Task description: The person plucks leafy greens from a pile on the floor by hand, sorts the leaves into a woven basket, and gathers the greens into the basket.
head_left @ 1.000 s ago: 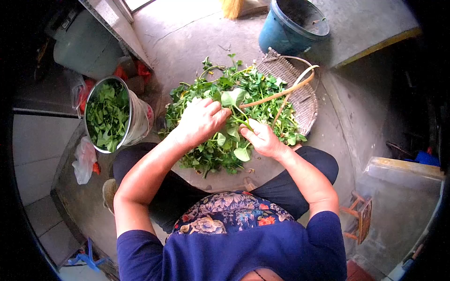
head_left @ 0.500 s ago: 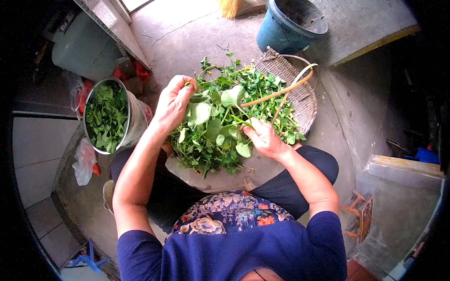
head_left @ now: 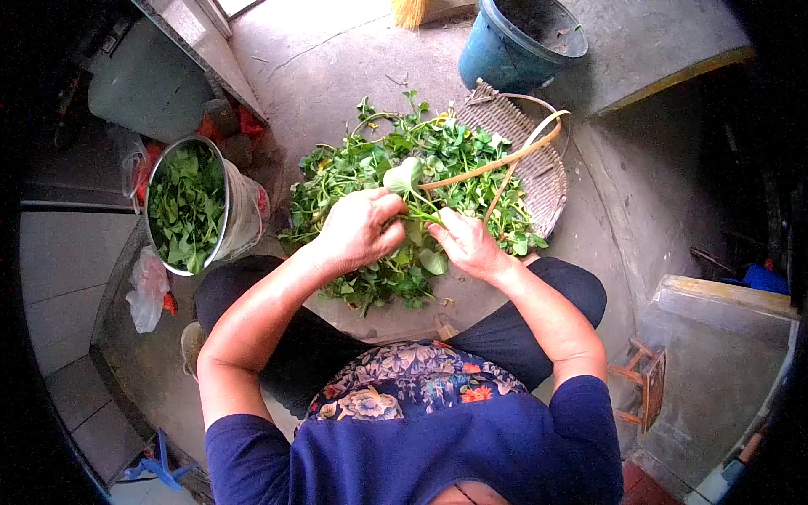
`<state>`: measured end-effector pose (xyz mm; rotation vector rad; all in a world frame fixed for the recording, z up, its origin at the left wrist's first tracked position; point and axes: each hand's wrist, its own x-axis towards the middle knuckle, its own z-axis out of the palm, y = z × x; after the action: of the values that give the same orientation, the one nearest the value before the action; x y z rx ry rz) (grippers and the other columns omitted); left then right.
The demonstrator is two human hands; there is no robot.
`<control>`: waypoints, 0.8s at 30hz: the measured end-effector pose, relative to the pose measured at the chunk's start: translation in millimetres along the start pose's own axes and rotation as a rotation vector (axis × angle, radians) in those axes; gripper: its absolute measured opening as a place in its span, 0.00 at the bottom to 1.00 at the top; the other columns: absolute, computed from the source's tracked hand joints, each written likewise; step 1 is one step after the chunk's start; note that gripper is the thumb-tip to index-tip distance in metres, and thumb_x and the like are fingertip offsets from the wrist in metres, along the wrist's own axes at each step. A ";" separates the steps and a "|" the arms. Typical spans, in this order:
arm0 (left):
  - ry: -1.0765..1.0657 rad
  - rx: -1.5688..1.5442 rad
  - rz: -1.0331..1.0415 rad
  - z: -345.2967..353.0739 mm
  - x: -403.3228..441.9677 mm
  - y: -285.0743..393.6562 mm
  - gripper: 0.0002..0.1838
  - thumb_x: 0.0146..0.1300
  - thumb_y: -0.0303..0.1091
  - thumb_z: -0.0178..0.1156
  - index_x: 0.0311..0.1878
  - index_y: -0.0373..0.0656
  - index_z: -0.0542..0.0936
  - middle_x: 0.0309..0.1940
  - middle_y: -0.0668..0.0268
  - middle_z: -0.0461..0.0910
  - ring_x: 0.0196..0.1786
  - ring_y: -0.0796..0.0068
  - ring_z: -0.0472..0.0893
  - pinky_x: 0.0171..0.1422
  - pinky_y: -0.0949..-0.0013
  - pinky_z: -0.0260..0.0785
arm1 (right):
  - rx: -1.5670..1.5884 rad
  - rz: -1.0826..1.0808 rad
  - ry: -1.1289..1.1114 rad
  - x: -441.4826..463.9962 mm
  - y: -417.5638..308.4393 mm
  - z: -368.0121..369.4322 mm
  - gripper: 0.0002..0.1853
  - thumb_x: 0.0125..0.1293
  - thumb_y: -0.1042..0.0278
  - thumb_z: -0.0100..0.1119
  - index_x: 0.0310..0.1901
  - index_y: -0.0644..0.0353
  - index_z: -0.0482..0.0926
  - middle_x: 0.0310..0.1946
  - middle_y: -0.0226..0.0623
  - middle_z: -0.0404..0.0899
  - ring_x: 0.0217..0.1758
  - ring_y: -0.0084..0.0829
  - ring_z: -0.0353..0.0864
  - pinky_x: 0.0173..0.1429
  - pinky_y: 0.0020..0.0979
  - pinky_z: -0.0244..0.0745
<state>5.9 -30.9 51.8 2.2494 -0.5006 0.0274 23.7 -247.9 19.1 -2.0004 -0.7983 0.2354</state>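
Note:
My right hand point(head_left: 470, 244) pinches a bunch of leafy green stems point(head_left: 421, 210) above the middle of a heap of greens point(head_left: 383, 290). Close beside it on the left, my left hand point(head_left: 362, 229) has its fingers curled in at the same stems; its fingertips are partly hidden. A broad pale leaf point(head_left: 404, 175) stands up just beyond the left fingers. The heap lies over a woven basket point(head_left: 545, 185), whose bare rim shows at the right. A cane handle point(head_left: 492, 171) arches over the greens.
A tilted metal bucket point(head_left: 246, 210) full of picked leaves point(head_left: 187, 210) stands at the left, near a plastic bag point(head_left: 148, 295). A blue bucket point(head_left: 497, 50) stands beyond the basket. A small wooden stool point(head_left: 648, 389) is at the right, and broom bristles point(head_left: 410, 10) show at the top.
My left hand has come down and right from the heap's upper left to the stems beside my right hand. The right hand has barely moved and keeps its pinch.

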 end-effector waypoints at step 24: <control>0.091 0.230 0.148 -36.4 10.6 13.3 0.09 0.55 0.35 0.62 0.38 0.44 0.81 0.24 0.65 0.74 0.31 0.66 0.75 0.37 0.65 0.69 | 1.158 0.535 -0.412 -8.9 2.8 -23.3 0.15 0.68 0.58 0.44 0.42 0.63 0.73 0.27 0.44 0.78 0.29 0.36 0.77 0.35 0.33 0.73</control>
<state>16.1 -15.9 87.6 2.4160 -0.6411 0.2752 28.8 -270.7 28.1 -0.9960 -0.2011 1.1535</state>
